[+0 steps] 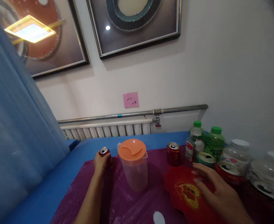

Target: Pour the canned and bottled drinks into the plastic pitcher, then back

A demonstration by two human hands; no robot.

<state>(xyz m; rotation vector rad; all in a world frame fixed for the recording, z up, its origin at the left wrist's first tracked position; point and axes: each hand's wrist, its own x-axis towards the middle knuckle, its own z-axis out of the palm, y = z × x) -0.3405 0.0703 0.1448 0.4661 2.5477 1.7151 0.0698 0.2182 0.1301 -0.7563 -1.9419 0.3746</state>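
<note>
My left hand (100, 162) is wrapped round a red drink can (104, 151) at the far left of the purple sheet. That can stands upright, its top showing above my fingers. On the right, my right hand (215, 183) hovers with its fingers apart over a red plate (177, 186) with a scalloped rim and a gold pattern. Nothing shows in its grasp. Between the hands stands a clear plastic pitcher (137, 177) with an orange lid (132, 149). Another red can (173, 154) is upright behind the plate.
Crowded at the right are a green can (206, 158), more red cans (230, 171), green-capped bottles (216, 140) and white-lidded jars (236, 152). A white oval object (159, 217) lies in front. Behind the blue surface (87, 144) runs a radiator (109, 129). A blue curtain (17, 124) hangs left.
</note>
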